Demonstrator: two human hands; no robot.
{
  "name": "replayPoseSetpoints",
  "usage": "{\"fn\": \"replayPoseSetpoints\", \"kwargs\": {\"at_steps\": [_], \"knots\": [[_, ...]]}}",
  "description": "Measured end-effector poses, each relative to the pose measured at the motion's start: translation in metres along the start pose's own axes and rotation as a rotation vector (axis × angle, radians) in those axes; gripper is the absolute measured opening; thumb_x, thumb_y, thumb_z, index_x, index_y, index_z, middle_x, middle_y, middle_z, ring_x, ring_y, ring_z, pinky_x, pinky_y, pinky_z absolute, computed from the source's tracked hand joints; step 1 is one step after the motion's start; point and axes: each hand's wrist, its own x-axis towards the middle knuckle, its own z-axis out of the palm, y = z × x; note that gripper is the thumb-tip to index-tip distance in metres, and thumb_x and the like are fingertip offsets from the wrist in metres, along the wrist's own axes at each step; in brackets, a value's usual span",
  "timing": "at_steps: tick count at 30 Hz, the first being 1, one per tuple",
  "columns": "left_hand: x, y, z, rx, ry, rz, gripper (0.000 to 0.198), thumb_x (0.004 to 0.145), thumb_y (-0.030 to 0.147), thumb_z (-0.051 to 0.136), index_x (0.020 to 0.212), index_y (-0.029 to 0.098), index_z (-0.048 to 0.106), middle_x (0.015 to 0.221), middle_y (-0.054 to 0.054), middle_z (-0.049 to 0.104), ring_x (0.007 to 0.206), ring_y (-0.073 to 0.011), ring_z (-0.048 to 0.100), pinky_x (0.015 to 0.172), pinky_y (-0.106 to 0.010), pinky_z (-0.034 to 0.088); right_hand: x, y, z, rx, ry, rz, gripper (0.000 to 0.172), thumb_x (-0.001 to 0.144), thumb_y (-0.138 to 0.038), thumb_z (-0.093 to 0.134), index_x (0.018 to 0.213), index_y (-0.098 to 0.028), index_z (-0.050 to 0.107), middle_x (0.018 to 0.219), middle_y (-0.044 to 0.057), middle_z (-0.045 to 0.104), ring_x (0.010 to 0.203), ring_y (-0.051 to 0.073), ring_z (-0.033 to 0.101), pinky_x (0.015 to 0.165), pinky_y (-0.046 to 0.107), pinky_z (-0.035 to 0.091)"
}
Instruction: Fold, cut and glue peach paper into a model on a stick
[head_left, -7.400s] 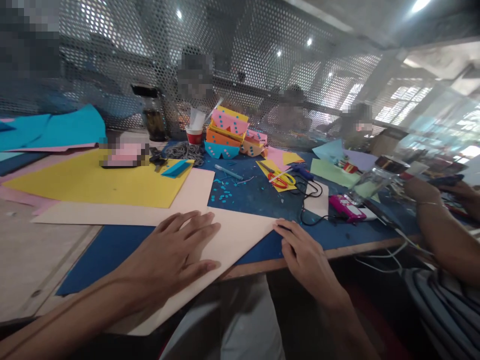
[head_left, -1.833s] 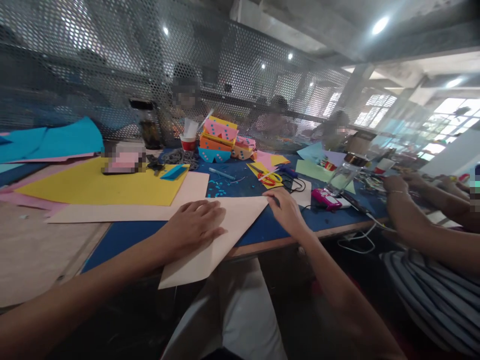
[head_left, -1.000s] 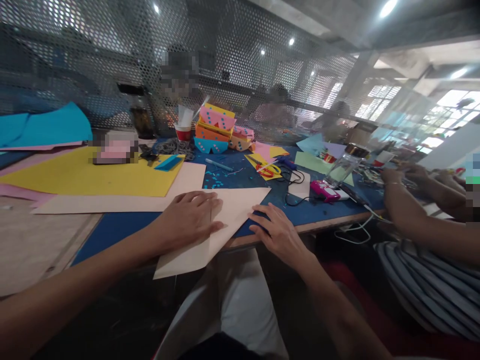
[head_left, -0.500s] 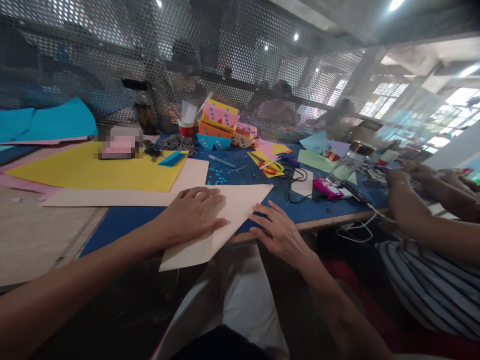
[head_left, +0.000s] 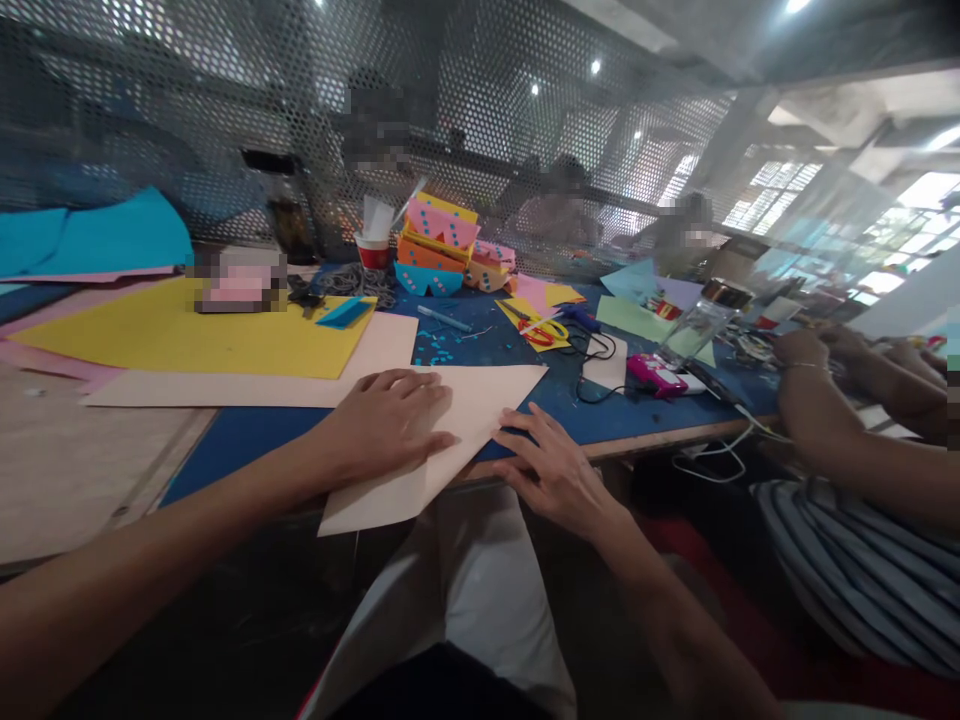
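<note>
A cream sheet of paper [head_left: 480, 395], folded to a slanting edge on its right, lies at the front of the blue table and juts past its edge. My left hand [head_left: 394, 425] rests flat on top of it, fingers stretched out. At the slanting edge is my right hand [head_left: 551, 460], its fingers spread and the tips touching or very near the paper. Behind and left of these, a yellow sheet [head_left: 247, 340] overlaps another cream sheet [head_left: 386, 345], with a folded blue paper piece [head_left: 346, 312] on the yellow one.
Scissors with red and yellow handles [head_left: 544, 328], a blue pen [head_left: 444, 318], a pink box [head_left: 656, 375] and a glass jar [head_left: 705, 320] stand or lie beyond my hands. Colourful paper masks [head_left: 435, 245] are stacked by a red cup [head_left: 373, 250]. A co-worker's arm [head_left: 847, 410] is at the right.
My right hand has shifted very slightly left along the paper's slanting edge. My left hand stays flat in place, and the paper lies as before.
</note>
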Motion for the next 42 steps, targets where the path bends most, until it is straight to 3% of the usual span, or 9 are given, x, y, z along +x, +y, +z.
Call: {"fn": "replayPoseSetpoints", "kwargs": {"at_steps": [14, 21, 32, 42], "knots": [[0.000, -0.003, 0.001, -0.033, -0.006, -0.010, 0.079, 0.099, 0.083, 0.037, 0.153, 0.029, 0.056, 0.166, -0.009, 0.053, 0.152, -0.0379, 0.044, 0.124, -0.058, 0.034, -0.007, -0.006, 0.006, -0.056, -0.036, 0.002, 0.040, 0.108, -0.042, 0.061, 0.142, -0.021, 0.062, 0.150, 0.019, 0.062, 0.150, 0.031, 0.054, 0.129, 0.062, 0.039], [0.000, -0.001, -0.001, -0.031, -0.008, 0.002, 0.075, 0.101, 0.080, 0.038, 0.151, 0.028, 0.058, 0.165, -0.010, 0.054, 0.152, -0.0377, 0.044, 0.124, -0.056, 0.033, -0.004, -0.007, 0.005, -0.033, -0.033, -0.010, 0.038, 0.107, -0.042, 0.062, 0.140, -0.024, 0.061, 0.145, 0.016, 0.066, 0.146, 0.030, 0.058, 0.127, 0.062, 0.042], [0.000, -0.001, -0.001, -0.042, -0.015, -0.020, 0.079, 0.099, 0.082, 0.038, 0.154, 0.028, 0.056, 0.166, -0.009, 0.053, 0.153, -0.0373, 0.044, 0.125, -0.057, 0.033, -0.009, -0.010, 0.008, -0.061, -0.060, -0.011, 0.044, 0.106, -0.047, 0.064, 0.145, -0.027, 0.059, 0.153, 0.015, 0.060, 0.154, 0.031, 0.049, 0.129, 0.062, 0.039], [0.000, 0.000, -0.002, -0.016, -0.033, -0.019, 0.080, 0.100, 0.082, 0.036, 0.155, 0.027, 0.055, 0.167, -0.009, 0.052, 0.154, -0.0371, 0.043, 0.125, -0.057, 0.033, -0.009, -0.014, 0.010, -0.048, -0.024, -0.029, 0.044, 0.104, -0.046, 0.066, 0.143, -0.027, 0.059, 0.149, 0.013, 0.065, 0.150, 0.030, 0.053, 0.129, 0.062, 0.038]]}}
